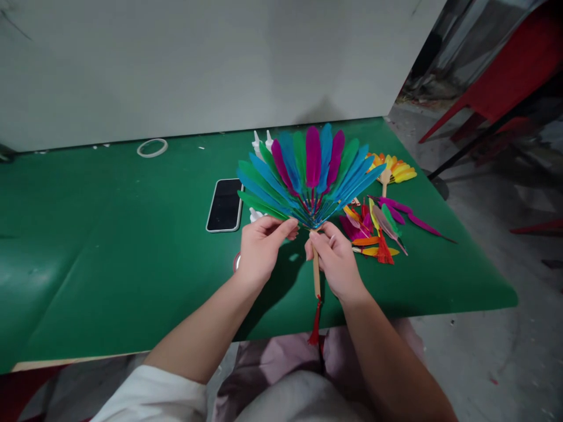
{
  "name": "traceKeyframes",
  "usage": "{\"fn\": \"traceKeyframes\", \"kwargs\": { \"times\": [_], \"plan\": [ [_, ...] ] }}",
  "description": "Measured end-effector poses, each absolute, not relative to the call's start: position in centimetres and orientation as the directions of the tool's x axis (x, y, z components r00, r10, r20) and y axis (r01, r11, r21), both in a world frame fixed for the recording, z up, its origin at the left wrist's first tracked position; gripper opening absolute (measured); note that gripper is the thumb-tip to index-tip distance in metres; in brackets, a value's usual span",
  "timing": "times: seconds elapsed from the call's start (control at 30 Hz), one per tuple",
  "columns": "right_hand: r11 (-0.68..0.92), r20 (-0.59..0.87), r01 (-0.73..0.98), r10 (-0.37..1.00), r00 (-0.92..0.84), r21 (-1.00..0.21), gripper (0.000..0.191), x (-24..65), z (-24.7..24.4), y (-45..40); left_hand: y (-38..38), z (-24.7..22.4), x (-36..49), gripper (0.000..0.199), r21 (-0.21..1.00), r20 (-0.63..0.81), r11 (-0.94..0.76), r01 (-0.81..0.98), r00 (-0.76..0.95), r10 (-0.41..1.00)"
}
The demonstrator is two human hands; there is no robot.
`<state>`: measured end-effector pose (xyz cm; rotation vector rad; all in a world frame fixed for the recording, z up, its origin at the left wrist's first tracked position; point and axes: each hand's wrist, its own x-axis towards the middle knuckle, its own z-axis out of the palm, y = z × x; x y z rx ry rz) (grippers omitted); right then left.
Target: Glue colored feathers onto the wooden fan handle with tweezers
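A fan of blue, green and magenta feathers point(312, 158) stands spread above the table, with a flat wooden handle point(316, 272) and a red tassel point(315, 322) hanging from its lower end. My right hand point(336, 258) is closed round the top of the handle, just under the feather quills. At the fan's lower left, my left hand point(266, 243) pinches with thumb and fingers by the base of the lowest green feather; its fingertips cover what they hold.
On the green table point(132, 246) lie a phone point(224, 205), a tape ring point(152, 147), loose feathers point(373, 231) and a yellow-orange feather fan point(398, 170). White nozzle bottles point(256, 143) stand behind the fan. A red chair point(505, 82) is at right.
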<state>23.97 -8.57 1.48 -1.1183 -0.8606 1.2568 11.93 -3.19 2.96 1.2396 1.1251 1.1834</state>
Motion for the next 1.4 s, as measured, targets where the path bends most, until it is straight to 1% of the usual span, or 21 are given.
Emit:
{"fn": "traceKeyframes", "kwargs": {
  "times": [0.2,0.37,0.47,0.7,0.93,1.1,1.17,1.27,1.4],
  "plan": [
    [-0.05,-0.092,-0.288,0.987,0.132,-0.956,0.015,23.94,1.6,-8.59,-3.19,2.39,12.12,0.022,0.997,0.017,-0.011,-0.082,0.073,0.997],
    [-0.057,-0.095,-0.262,0.986,0.137,-0.963,0.016,23.9,1.59,-8.56,-3.15,2.31,12.1,0.02,0.997,0.036,-0.032,-0.064,0.069,0.997],
    [-0.059,-0.101,-0.264,0.983,0.151,-0.963,0.016,23.84,1.59,-8.55,-3.16,2.42,12.1,0.021,0.997,0.024,-0.018,-0.082,0.078,0.997],
    [-0.071,-0.114,-0.23,0.977,0.178,-0.971,0.018,23.71,1.75,-8.55,-3.24,2.56,12.34,0.022,0.981,-0.071,0.091,-0.172,0.121,0.99],
    [-0.052,-0.09,-0.191,0.976,0.198,-0.98,0.02,23.74,1.49,-8.54,-3.34,2.84,12.65,0.025,0.917,-0.212,0.262,-0.3,0.19,0.959],
    [-0.044,-0.091,-0.208,0.971,0.221,-0.977,0.019,23.69,1.3,-8.48,-3.61,2.99,12.89,0.028,0.866,-0.284,0.347,-0.36,0.216,0.934],
    [-0.045,-0.091,-0.205,0.971,0.221,-0.978,0.02,23.73,1.32,-8.5,-3.6,2.89,12.89,0.028,0.871,-0.277,0.339,-0.357,0.215,0.937],
    [-0.054,-0.092,-0.178,0.973,0.214,-0.983,0.023,23.82,1.4,-8.56,-3.45,2.66,12.76,0.027,0.911,-0.213,0.267,-0.315,0.196,0.957],
    [-0.066,-0.103,-0.185,0.975,0.199,-0.981,0.02,23.82,1.35,-8.56,-3.29,2.47,12.61,0.024,0.949,-0.138,0.178,-0.261,0.166,0.976]
  ]
}}
